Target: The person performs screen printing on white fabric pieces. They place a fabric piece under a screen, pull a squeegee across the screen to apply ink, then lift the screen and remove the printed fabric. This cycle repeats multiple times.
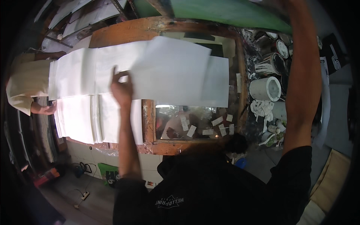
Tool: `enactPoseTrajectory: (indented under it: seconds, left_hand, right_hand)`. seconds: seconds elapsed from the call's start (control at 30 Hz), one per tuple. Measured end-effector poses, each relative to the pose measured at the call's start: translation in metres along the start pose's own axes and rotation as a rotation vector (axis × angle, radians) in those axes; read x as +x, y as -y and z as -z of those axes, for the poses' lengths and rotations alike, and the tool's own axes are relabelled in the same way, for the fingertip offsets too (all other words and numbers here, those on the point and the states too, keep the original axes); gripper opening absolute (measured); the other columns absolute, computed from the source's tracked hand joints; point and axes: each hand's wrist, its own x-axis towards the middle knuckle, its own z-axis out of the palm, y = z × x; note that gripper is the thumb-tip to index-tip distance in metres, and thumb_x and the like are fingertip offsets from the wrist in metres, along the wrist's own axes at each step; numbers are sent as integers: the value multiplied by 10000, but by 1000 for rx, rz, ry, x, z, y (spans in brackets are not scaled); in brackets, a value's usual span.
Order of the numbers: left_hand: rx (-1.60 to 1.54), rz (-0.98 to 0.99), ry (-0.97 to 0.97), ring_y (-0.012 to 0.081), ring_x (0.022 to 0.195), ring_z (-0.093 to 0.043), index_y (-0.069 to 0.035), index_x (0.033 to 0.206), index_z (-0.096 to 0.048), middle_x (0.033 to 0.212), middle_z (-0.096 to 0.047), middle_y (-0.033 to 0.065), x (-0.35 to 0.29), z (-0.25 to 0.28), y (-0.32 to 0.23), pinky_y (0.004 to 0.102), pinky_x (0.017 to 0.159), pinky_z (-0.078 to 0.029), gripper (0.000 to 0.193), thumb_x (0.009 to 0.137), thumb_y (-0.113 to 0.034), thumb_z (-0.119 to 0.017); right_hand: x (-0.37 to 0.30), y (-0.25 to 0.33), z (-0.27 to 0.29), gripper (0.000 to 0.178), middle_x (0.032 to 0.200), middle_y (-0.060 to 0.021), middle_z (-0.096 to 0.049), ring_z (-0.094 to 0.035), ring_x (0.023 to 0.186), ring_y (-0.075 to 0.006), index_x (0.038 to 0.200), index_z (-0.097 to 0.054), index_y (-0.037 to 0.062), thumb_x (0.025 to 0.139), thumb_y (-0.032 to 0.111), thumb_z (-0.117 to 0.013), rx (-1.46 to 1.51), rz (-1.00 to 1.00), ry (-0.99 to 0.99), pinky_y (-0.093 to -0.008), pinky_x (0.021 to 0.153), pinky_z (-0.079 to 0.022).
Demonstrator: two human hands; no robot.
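Note:
A large white sheet (172, 71) lies tilted over other white paper on the wooden-framed table, its left side blurred. My left hand (122, 88) is at that sheet's left edge, thumb and a finger curled into a pinch on it while another finger points up. Below the hand and to its left, stacks of white sheets (75, 116) cover the table. Another white sheet (217, 82) shows from under the tilted one at the right. My right forearm (303, 75) reaches up past the top edge, leaving that hand out of the picture.
At the left a person in a cream shirt (24, 82) has hands at the stacks. A glass panel (168, 125) with small pale strips sits within the wooden frame (150, 120). Paint-smeared cans (275, 63) and a white tub (262, 89) crowd the right side.

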Motion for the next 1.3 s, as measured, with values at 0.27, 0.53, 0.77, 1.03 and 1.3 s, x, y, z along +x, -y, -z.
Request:
enactPoseTrajectory:
  seconds: [0.27, 0.53, 0.77, 1.03, 1.3]
  left_hand:
    - [1083, -57, -566, 472, 1392, -424, -124, 1308, -681, 1508, -479, 233, 87, 230, 142, 603, 1103, -386, 441, 912, -317, -677]
    - [-314, -238, 106, 322, 1334, -552, -10, 1222, -681, 1315, -650, 197, -72, 20, -16, 397, 1132, -404, 330, 910, -96, -745]
    - [-1288, 321, 425, 298, 1296, -541, -4, 1422, -463, 1331, -590, 122, -189, 32, -148, 490, 1136, -397, 532, 954, -141, -676]
    - [-1199, 1213, 500, 297, 1322, -494, -27, 1214, -538, 1350, -544, 114, -254, -53, -21, 596, 1099, -362, 303, 941, -151, -581]
    - [-1147, 1237, 451, 323, 1312, -504, -13, 1209, -541, 1335, -553, 155, -252, -47, -33, 645, 1093, -302, 311, 935, -156, -504]
  right_hand:
    - [7, 7, -11, 584, 1134, -196, -689, -609, 1055, -291, 1018, -768, 8, 1013, 522, -491, -69, -60, 2, -436, 955, -462]
    - [-30, 18, -2, 483, 701, -75, -602, -540, 627, -172, 961, -742, 15, 999, 401, -455, -184, 25, 46, -340, 607, -499]
    - [-198, 25, -171, 438, 721, -150, -676, -662, 649, -317, 917, -700, 46, 947, 473, -606, -115, 197, -256, -441, 706, -499]
    - [-294, -6, -312, 434, 1141, -166, -674, -621, 1086, -346, 1180, -615, 34, 758, -64, -591, 57, -6, 155, -473, 906, -453]
    - [-331, -6, -334, 515, 1297, -165, -629, -570, 1228, -346, 1283, -598, 49, 775, -36, -596, -25, -60, 246, -519, 1018, -389]
